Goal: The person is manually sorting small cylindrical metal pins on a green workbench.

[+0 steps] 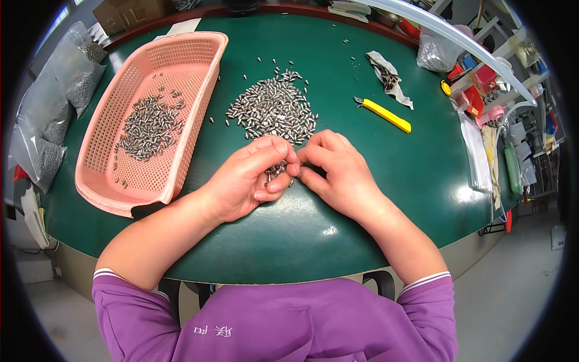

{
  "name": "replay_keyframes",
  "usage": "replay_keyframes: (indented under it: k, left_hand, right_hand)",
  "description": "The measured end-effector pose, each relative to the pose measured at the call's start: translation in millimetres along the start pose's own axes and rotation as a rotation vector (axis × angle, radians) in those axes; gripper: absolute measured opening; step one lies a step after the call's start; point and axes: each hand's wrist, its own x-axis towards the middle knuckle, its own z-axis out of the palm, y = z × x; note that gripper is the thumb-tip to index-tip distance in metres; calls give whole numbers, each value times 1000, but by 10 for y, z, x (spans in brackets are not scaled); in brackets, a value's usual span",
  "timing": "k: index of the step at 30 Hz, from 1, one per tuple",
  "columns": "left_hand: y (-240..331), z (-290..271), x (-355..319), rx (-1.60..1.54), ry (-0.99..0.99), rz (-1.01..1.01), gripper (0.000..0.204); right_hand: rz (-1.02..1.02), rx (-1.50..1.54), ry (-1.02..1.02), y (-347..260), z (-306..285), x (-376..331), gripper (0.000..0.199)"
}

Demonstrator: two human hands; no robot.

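Note:
A heap of small silvery metal parts point(271, 107), each short and roughly cylindrical, lies on the green tabletop point(289, 241) in front of me. Just at its near edge, my left hand point(250, 175) is curled around several of these metal parts point(275, 171), which show between the thumb and fingers. My right hand point(338, 172) meets the left fingertips, its thumb and forefinger pinched together; whatever is between them is too small or hidden to make out. To the left stands a pink perforated plastic basket point(208, 78) with more metal parts point(148, 130) in it.
A yellow utility knife point(387, 116) lies right of the heap, near a crumpled white wrapper point(389, 78) with dark bits. Clear bags of metal parts point(81, 81) line the left edge; another bag point(435, 53) sits far right. Shelves with tools point(488, 84) crowd the right side.

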Motion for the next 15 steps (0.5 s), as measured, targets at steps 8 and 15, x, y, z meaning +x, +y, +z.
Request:
replay_keyframes:
  k: [8, 15]
  left_hand:
    - [-24, 1, -18, 21, -2, -24, 14]
    - [9, 67, -47, 171, 4, -63, 16]
  right_hand:
    - [35, 102, 154, 4, -68, 26, 12]
    - [-174, 73, 173, -80, -97, 19, 13]
